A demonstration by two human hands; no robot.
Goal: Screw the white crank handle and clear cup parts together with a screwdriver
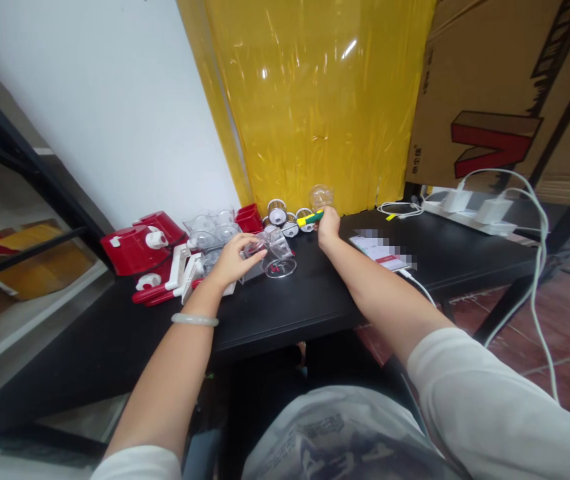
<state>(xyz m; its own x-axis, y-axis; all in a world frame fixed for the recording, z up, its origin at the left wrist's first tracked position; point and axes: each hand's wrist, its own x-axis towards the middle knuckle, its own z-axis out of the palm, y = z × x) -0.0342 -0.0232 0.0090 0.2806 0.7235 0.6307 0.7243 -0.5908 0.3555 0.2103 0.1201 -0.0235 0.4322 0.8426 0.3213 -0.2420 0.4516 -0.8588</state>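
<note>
My left hand (pixel 237 259) curls its thumb and fingers round a clear plastic container (pixel 279 247), whose round rim faces toward me just above the black table. In my right hand (pixel 329 225) is a screwdriver (pixel 309 219) with a yellow and green handle, pointing left; its shaft cannot be made out. Behind that hand a clear round plastic piece (pixel 321 195) stands against the yellow sheet. Several white-rimmed metallic cylinders (pixel 277 213) lie between the hands, farther back. A red plastic cup (pixel 249 219) sits beside them.
Red housings (pixel 137 247), white and red handles (pixel 181 273) and stacked clear containers (pixel 209 230) crowd the left. A phone (pixel 382 252) with a cable lies right of my forearm. A power strip (pixel 469 219), loose cables and a cardboard box (pixel 485 100) are at the far right.
</note>
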